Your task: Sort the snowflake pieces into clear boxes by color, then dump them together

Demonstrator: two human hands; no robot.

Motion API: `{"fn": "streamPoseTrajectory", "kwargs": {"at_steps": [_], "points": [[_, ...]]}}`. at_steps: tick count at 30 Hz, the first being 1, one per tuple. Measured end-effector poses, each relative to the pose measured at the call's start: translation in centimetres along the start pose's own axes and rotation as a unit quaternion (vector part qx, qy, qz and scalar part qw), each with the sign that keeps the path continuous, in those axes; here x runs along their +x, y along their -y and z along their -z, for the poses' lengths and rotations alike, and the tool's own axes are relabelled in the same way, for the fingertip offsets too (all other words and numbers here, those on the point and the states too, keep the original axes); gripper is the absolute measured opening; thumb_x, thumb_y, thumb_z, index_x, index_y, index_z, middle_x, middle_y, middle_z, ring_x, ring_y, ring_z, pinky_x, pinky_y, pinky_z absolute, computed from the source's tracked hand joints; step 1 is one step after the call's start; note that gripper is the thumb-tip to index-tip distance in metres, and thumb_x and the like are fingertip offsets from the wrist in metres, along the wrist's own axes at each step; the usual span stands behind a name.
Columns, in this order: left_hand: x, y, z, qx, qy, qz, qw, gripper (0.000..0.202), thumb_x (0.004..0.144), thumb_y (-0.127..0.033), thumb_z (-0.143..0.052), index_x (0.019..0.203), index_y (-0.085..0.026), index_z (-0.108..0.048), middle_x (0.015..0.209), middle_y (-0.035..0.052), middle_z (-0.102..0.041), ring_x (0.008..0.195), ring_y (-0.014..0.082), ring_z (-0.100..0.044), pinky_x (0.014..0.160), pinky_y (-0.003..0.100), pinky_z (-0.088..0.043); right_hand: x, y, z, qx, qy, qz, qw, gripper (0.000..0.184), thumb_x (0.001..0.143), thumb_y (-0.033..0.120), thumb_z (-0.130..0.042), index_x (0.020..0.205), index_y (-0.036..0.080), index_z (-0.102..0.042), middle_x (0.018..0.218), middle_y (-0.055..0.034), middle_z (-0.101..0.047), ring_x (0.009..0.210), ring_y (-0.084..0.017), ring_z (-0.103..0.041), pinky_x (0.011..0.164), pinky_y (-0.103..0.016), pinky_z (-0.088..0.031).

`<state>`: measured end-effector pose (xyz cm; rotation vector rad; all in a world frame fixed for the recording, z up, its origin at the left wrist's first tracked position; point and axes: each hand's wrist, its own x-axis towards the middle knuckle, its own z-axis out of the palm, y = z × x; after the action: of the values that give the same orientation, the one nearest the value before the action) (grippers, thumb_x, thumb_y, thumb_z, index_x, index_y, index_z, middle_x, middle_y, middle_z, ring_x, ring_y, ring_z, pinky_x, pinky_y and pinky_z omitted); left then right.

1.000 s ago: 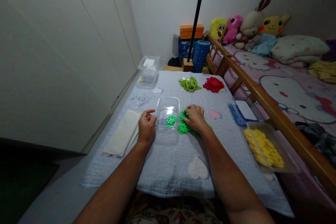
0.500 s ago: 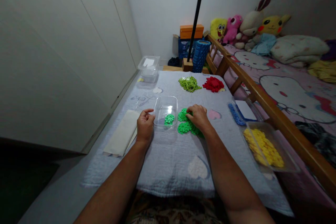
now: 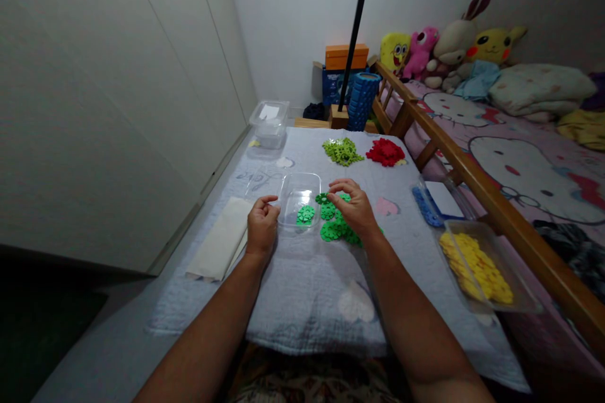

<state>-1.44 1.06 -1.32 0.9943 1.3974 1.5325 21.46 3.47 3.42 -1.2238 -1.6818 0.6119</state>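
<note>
On the table stands a clear plastic container (image 3: 286,192) with a few green snowflake-shaped discs (image 3: 305,214) on its bottom. My left hand (image 3: 262,227) is curled at the container's left side, thumb and forefinger at its rim. Between the thumb and fingers of my right hand (image 3: 354,208) is a green plastic disc (image 3: 322,198), raised beside the container's right rim. Below that hand lies a loose pile of green discs (image 3: 335,230), partly covered by the hand and wrist.
Light-green pieces (image 3: 343,151) and red pieces (image 3: 385,152) lie in heaps at the back. A lidded clear box (image 3: 269,123) stands back left, a folded cream cloth (image 3: 220,236) at left. Along the right edge are containers of blue pieces (image 3: 425,204) and yellow pieces (image 3: 475,267), beside a wooden bed rail (image 3: 454,154).
My right hand has risen from the green pile and shifted slightly left, now with a disc in its fingertips. The left hand stays at the container.
</note>
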Motion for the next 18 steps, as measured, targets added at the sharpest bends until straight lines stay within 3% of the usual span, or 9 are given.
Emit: {"fn": "streamPoseTrajectory", "kwargs": {"at_steps": [4,8,14,18], "points": [[0.0,0.0,0.0,0.003,0.0,0.0,1.0,0.031,0.074,-0.032,-0.07,0.101,-0.018,-0.066,0.059,-0.0093,-0.039,0.049,0.009,-0.034,0.05,0.022,-0.027,-0.5,1.1,-2.5,-0.098,0.024,0.01,0.995,0.007,0.089,0.026,-0.07,0.087,0.026,-0.077,0.133,-0.0072,-0.066,0.131,-0.027,-0.051,0.115,-0.047,-0.033],[0.1,0.0,0.0,0.003,0.003,-0.006,1.0,0.03,0.074,-0.031,-0.071,0.1,-0.018,-0.065,0.059,-0.009,-0.04,0.05,0.0092,-0.034,0.05,0.022,-0.028,-0.6,1.2,-4.0,-0.177,0.043,0.01,0.983,0.009,0.088,0.022,-0.072,0.087,0.027,-0.08,0.142,-0.0071,-0.062,0.142,-0.032,-0.04,0.119,-0.053,-0.024],[0.1,0.3,0.0,0.005,0.006,-0.002,1.0,0.031,0.075,-0.032,-0.069,0.102,-0.018,-0.065,0.059,-0.0098,-0.038,0.05,0.0089,-0.032,0.05,0.022,-0.027,-0.6,1.1,-4.4,-0.224,0.066,0.0,0.972,0.012,0.088,0.021,-0.07,0.088,0.026,-0.081,0.15,-0.0081,-0.057,0.147,-0.037,-0.033,0.12,-0.063,-0.016],[0.1,0.3,0.0,0.001,0.004,-0.004,1.0,0.031,0.075,-0.032,-0.069,0.102,-0.018,-0.065,0.059,-0.0097,-0.038,0.05,0.0089,-0.032,0.051,0.022,-0.028,-0.5,0.6,-4.1,-0.21,0.074,0.008,0.975,0.013,0.088,0.023,-0.069,0.09,0.026,-0.082,0.149,-0.0082,-0.057,0.147,-0.036,-0.034,0.12,-0.061,-0.02]]}}
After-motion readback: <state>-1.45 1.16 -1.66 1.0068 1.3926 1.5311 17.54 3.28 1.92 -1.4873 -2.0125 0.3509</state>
